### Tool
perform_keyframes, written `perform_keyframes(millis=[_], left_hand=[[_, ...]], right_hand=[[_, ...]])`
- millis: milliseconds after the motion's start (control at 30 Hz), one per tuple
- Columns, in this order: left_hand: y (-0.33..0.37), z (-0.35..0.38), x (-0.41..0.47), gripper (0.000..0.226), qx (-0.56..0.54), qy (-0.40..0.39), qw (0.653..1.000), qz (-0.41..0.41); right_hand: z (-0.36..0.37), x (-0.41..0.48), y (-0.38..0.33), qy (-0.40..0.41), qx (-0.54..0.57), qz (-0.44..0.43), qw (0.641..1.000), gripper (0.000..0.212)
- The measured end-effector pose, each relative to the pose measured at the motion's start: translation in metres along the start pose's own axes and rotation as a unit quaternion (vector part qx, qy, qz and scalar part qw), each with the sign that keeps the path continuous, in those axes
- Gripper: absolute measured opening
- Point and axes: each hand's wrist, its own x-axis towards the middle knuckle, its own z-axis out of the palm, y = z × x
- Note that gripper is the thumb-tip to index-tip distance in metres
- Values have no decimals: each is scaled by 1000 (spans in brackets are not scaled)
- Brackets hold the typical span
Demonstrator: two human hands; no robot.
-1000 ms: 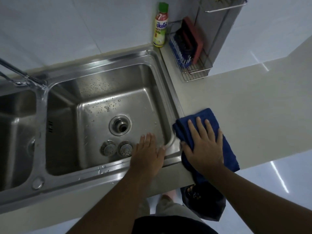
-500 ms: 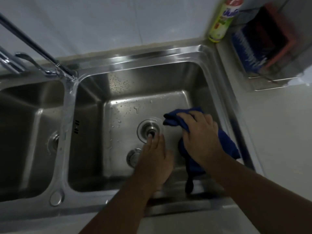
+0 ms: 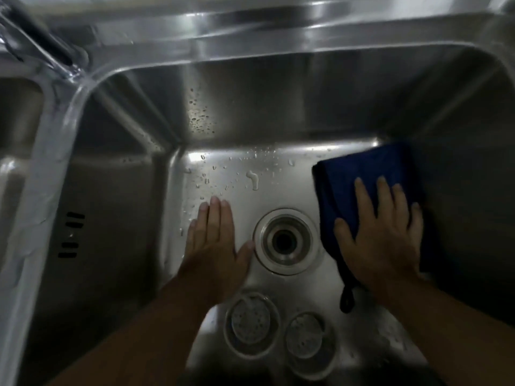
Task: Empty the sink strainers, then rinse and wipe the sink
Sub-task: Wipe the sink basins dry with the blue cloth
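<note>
- The wiping stage looked to be underway: my right hand [image 3: 381, 235] pressed the blue cloth [image 3: 362, 174] flat on the floor of the sink [image 3: 250, 112], in the far right corner of the basin, fingers spread over it rather than clenched.
- My left hand [image 3: 214, 240] lay open and flat on the wet steel just left of the drain [image 3: 284, 240], its grip released and holding nothing.
- Both strainers were out of the drain, which stood open; the left strainer [image 3: 250, 321] and the right strainer [image 3: 306, 341] sat side by side on the basin floor near me, and seemed emptied (the blur kept me from being sure).
- Water droplets [image 3: 250, 174] dotted the far floor and the back wall, so I judged the rinse done and most of the wiping left.
- The second basin [image 3: 19, 121] on the left showed only in part; I could not tell its condition.
- The faucet [image 3: 41, 43] crossed the upper left corner, clear of my hands.
- In the way: the two strainers occupied the near floor and would need shifting before the cloth could cover that patch, then refitting.
</note>
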Motion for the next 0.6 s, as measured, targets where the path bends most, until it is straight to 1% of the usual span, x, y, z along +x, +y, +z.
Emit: perform_keyframes(millis=[67, 200, 300, 367, 433, 467, 533, 600], left_hand=[[-1, 6, 2, 87, 0, 12, 1000, 1], [-3, 1, 6, 88, -2, -38, 999, -8], [0, 0, 5, 88, -9, -34, 999, -10], [2, -8, 3, 87, -19, -52, 998, -14], [1, -21, 1, 84, -46, -80, 996, -14], [1, -30, 0, 82, -56, -79, 995, -12], [-7, -59, -11, 79, -39, -35, 999, -11], [-9, -87, -22, 78, 12, 40, 999, 15]], right_hand=[[5, 24, -13, 28, 10, 8, 1000, 79], [9, 63, -36, 59, 35, -1, 998, 75], [15, 69, -52, 89, 57, -6, 994, 69], [17, 69, -64, 86, 70, -21, 994, 67], [16, 68, -81, 75, 77, -51, 993, 65], [14, 68, -90, 66, 86, -69, 992, 65], [16, 63, -118, 35, 115, -117, 986, 64], [22, 63, -141, 13, 117, -149, 982, 63]])
